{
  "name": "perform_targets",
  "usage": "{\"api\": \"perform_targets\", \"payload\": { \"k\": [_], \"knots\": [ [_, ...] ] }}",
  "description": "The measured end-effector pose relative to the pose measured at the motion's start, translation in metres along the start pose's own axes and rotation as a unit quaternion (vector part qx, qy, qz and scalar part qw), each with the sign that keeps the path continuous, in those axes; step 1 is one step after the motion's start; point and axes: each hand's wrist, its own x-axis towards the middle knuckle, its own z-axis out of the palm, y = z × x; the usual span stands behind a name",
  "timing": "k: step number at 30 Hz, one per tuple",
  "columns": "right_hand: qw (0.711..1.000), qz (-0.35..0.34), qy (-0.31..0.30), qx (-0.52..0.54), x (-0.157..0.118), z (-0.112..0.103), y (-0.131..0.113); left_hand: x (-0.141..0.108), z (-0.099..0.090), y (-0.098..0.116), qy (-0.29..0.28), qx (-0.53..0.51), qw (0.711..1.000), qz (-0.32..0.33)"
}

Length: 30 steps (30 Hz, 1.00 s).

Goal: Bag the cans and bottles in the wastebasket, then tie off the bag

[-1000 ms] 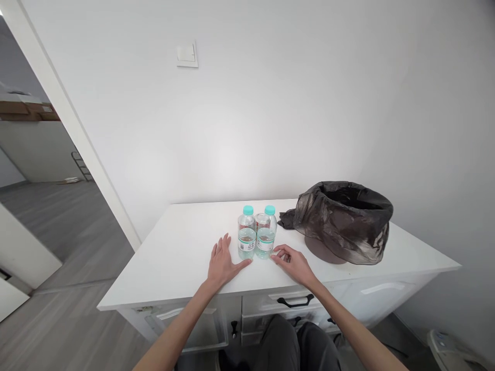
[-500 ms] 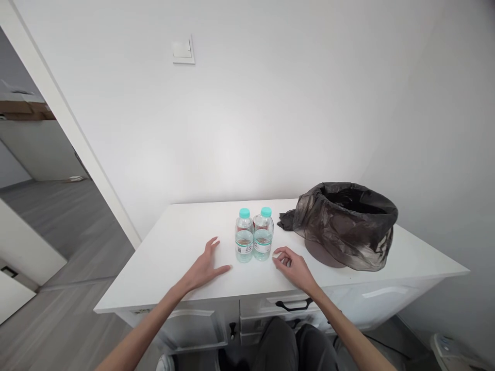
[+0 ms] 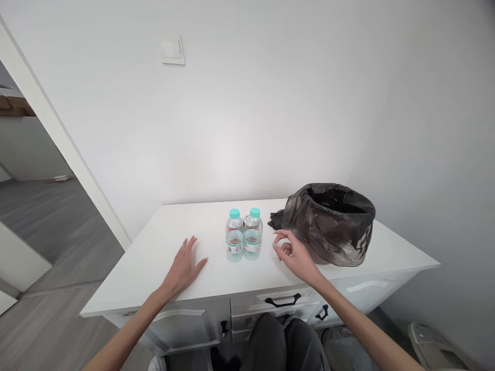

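Note:
Two clear plastic water bottles with turquoise caps stand upright side by side on the white cabinet top: the left bottle point(image 3: 234, 240) and the right bottle point(image 3: 252, 238). Both carry white labels. Behind them something with a red edge is mostly hidden. To their left, my left hand point(image 3: 182, 269) holds nothing, fingers and thumb spread apart just over the top. My right hand point(image 3: 296, 256) is to the right of the bottles, touching neither. Its fingers are loosely curled, with a gap between thumb and forefinger and nothing held. Behind it stands a bin lined with a black plastic bag point(image 3: 328, 226).
A crumpled bit of black plastic point(image 3: 276, 220) lies beside the bin. The cabinet point(image 3: 185, 327) has black handles along its front and backs onto a wall with a light switch point(image 3: 172, 50). A doorway opens at the left; a pale appliance point(image 3: 433, 342) stands low at right.
My left hand has drawn away leftward from the bottles, and my right hand has moved away rightward and up a little. The bottles stay put; the whole view has shifted slightly.

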Motion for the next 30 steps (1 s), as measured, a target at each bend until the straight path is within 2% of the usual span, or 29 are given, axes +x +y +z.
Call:
{"api": "perform_targets", "payload": {
  "k": [3,6,13,17,19,24,26,30],
  "knots": [
    [0.997,-0.047,-0.011,-0.067,0.014,-0.020,-0.032,-0.001,0.004,-0.016,0.015,0.025,0.999,-0.031],
    [0.986,-0.089,-0.028,-0.136,0.039,-0.030,-0.047,-0.001,0.004,-0.016,0.039,0.033,0.997,-0.064],
    [0.938,-0.148,-0.132,-0.286,0.102,-0.020,-0.033,-0.005,0.004,-0.007,0.037,0.033,0.996,-0.079],
    [0.917,-0.165,-0.191,-0.309,0.122,-0.020,-0.042,-0.006,0.008,-0.013,0.037,0.056,0.995,-0.073],
    [0.920,-0.171,-0.179,-0.304,0.124,-0.025,-0.057,-0.006,0.012,-0.017,0.037,0.076,0.994,-0.065],
    [0.953,-0.144,-0.090,-0.252,0.106,-0.033,-0.094,-0.004,0.022,-0.026,0.040,0.106,0.993,-0.045],
    [0.949,-0.147,-0.089,-0.265,0.096,-0.030,-0.102,-0.003,0.024,-0.028,0.038,0.108,0.993,-0.042],
    [0.920,-0.167,-0.110,-0.338,0.082,-0.014,-0.108,-0.001,0.024,-0.030,0.042,0.116,0.992,-0.040]
  ]
}}
